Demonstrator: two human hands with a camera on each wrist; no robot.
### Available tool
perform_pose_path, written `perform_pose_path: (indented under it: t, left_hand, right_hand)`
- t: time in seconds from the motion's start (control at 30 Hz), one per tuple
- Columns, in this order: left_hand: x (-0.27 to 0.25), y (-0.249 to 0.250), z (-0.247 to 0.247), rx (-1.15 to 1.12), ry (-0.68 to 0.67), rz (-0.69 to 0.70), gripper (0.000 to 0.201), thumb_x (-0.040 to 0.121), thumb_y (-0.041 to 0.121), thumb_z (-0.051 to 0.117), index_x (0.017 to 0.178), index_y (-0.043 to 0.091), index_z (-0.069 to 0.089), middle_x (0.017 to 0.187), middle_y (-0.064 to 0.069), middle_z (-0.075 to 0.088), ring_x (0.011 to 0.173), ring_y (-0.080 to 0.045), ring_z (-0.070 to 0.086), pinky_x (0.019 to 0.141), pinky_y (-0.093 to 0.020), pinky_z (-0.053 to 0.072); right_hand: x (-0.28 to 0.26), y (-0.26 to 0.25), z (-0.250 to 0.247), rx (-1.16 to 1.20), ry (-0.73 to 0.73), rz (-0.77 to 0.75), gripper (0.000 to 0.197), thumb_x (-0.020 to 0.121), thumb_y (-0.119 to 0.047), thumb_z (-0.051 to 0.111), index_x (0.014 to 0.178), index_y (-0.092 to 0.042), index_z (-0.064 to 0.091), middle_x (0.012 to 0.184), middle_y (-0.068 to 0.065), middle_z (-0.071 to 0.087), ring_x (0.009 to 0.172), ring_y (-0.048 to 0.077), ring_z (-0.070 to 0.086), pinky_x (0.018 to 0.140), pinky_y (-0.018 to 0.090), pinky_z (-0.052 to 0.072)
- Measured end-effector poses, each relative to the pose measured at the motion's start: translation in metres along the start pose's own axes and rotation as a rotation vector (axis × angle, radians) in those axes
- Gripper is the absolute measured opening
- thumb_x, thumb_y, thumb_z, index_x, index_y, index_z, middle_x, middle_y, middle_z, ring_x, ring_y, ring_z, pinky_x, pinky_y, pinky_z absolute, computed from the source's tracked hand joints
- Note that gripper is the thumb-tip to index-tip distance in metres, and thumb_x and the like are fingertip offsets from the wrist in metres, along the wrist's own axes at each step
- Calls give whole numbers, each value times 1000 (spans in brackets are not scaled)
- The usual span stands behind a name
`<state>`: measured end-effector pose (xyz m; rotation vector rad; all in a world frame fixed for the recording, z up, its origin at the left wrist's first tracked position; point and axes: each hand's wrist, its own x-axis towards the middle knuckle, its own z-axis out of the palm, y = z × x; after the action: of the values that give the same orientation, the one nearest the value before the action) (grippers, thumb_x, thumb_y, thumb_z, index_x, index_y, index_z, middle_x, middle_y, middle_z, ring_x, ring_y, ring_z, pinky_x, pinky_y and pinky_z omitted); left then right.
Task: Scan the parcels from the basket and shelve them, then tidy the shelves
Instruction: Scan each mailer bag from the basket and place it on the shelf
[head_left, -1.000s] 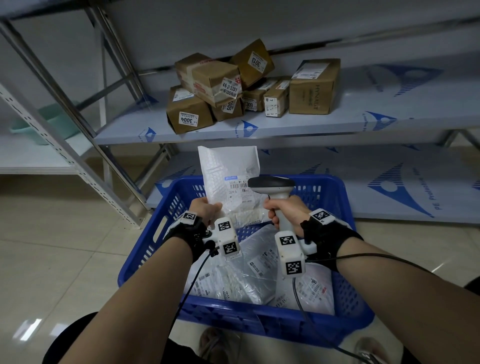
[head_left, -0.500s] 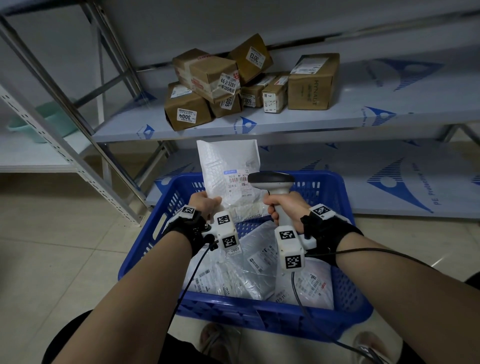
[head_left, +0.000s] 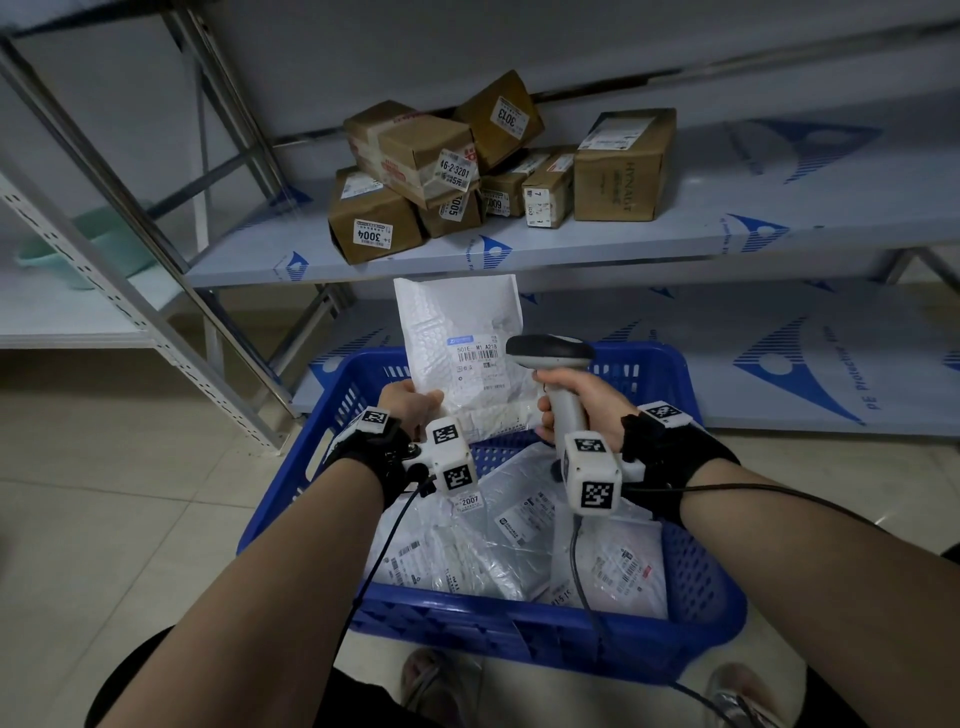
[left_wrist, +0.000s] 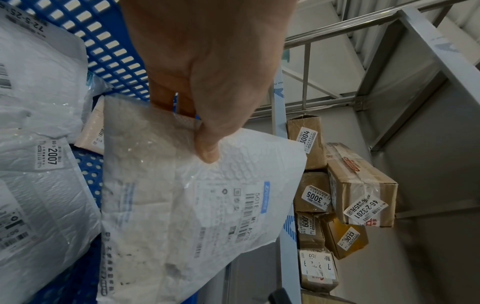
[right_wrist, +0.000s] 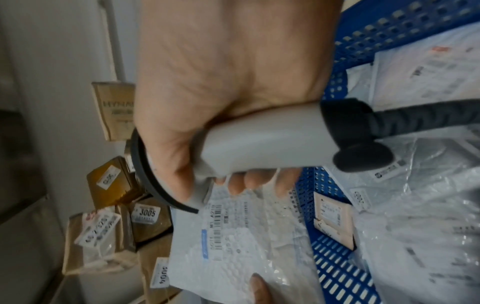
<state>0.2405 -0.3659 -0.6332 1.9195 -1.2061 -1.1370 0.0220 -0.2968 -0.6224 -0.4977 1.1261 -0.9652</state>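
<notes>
Little has shifted since the earlier frames: both hands hold as they did over the blue basket (head_left: 691, 587), with the scene sitting slightly lower in the head view. The left hand (head_left: 408, 408) pinches the lower left corner of a white bubble mailer (head_left: 457, 332), thumb on its front, keeping it upright above the basket's far edge with its barcode label facing the person. The right hand (head_left: 582, 402) is wrapped round the grip of a grey barcode scanner (head_left: 550, 353), whose dark head sits just beside the mailer's right edge at label height. More white and grey plastic parcels (head_left: 498, 545) lie heaped inside the basket, which stands on a pale tiled floor (head_left: 114, 509). Behind it rises a metal rack: its middle shelf (head_left: 779, 218), covered in blue-printed protective film, carries a loose pile of brown cardboard boxes (head_left: 415, 171) toward its left end, some tilted on others, with number stickers such as 3004 and 3013. A lower shelf (head_left: 779, 364) runs behind the basket's far edge, and a pale green tub (head_left: 93, 244) sits on a neighbouring shelf at left.
</notes>
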Motion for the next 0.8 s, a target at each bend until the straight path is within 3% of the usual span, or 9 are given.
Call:
perform_pose_path:
  t: [0.07, 0.13, 0.2, 0.5, 0.6, 0.73, 0.8]
  left_hand:
    - [1, 1, 0, -13, -5, -5, 9, 92, 12, 61, 98, 6, 59, 81, -7, 61, 75, -24, 60, 66, -34, 50]
    - [1, 2, 0, -29, -1, -4, 7, 92, 11, 61, 97, 7, 58, 80, -5, 60, 71, -21, 57, 62, -31, 47]
    - [1, 3, 1, -34, 12, 6, 7, 92, 11, 61, 97, 7, 57, 82, -5, 60, 68, -18, 56, 59, -28, 46]
    - [6, 6, -2, -44, 22, -2, 22, 91, 7, 62, 111, -2, 60, 98, -14, 63, 76, -23, 60, 63, -29, 49]
    - [7, 7, -3, -43, 24, -8, 23, 91, 7, 62, 113, -2, 60, 97, -13, 63, 70, -19, 58, 63, -29, 49]
    - [6, 7, -4, -47, 15, -22, 23, 91, 7, 62, 112, -2, 60, 86, -9, 63, 76, -23, 59, 69, -34, 51]
    - [6, 8, -4, -40, 14, -17, 24, 90, 7, 62, 112, -3, 61, 90, -11, 64, 83, -26, 60, 72, -34, 51]
  right_hand:
    - [2, -1, -1, 3, -5, 6, 9, 88, -17, 65, 88, -9, 59, 62, 4, 55, 54, 14, 52, 74, 39, 56]
    - [3, 1, 0, -27, 26, -9, 9, 88, -13, 63, 82, -9, 58, 60, 4, 52, 46, 13, 49, 55, 31, 53]
    - [4, 3, 0, -102, 51, -14, 11, 89, -13, 63, 80, -10, 57, 60, 4, 50, 42, 12, 45, 43, 23, 41]
    - [8, 16, -1, -246, 62, -8, 10, 87, -9, 62, 78, -7, 60, 55, 4, 50, 42, 13, 43, 44, 24, 36]
    - [9, 16, 0, -262, 62, -5, 8, 86, -9, 63, 78, -6, 62, 55, 4, 51, 42, 13, 44, 44, 25, 37]
    - [9, 15, 1, -265, 64, -6, 7, 85, -8, 63, 78, -7, 61, 55, 4, 51, 43, 13, 44, 45, 25, 37]
    - [8, 14, 0, -265, 65, -8, 8, 85, -8, 63, 78, -7, 60, 55, 4, 51, 42, 13, 44, 45, 25, 37]
